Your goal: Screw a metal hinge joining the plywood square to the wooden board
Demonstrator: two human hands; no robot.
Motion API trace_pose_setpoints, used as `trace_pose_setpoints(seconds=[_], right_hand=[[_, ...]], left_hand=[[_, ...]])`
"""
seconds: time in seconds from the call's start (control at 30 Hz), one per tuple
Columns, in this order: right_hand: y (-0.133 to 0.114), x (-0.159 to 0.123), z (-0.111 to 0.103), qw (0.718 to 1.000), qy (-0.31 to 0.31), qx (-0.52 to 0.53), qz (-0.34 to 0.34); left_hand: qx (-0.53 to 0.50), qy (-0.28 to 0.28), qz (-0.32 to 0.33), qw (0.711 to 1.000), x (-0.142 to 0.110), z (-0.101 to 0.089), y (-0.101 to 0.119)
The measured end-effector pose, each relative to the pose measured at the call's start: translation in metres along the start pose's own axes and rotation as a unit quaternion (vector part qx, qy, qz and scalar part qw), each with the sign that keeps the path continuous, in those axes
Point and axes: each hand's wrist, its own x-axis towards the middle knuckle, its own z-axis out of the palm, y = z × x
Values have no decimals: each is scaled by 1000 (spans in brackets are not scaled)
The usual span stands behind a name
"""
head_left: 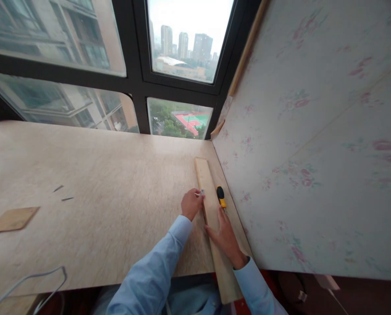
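A long, pale wooden board (206,177) lies on the stone-patterned sill, its near end jutting past the front edge. My right hand (224,234) spans the board, thumb on the left side and fingers on the right. At the board's left edge, my left hand (191,204) is closed in a pinch on a small metal piece (202,192) that touches the wood; its exact kind is too small to make out. Just right of the board lies a screwdriver (220,196) with a black and yellow handle, close to my right fingertips.
On the left of the sill (116,197) are a thin square wood piece (14,219) and two small dark slivers (67,199). A grey cable (34,276) loops at the front left. A flowered wall (300,153) rises on the right, and black-framed windows (139,83) stand behind.
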Motion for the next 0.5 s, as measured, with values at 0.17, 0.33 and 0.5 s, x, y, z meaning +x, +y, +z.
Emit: trace_pose_setpoints(seconds=[0.17,0.33,0.5], right_hand=[[3,3,2,1000,1,-2,3],[4,10,5,1000,-2,-7,12],[4,16,-1,999,-42,-18,24]], left_hand=[[-71,21,6,997,3,6,-8],[-247,-22,-36,968,5,13,-8],[-413,-61,-117,901,-3,7,-5]])
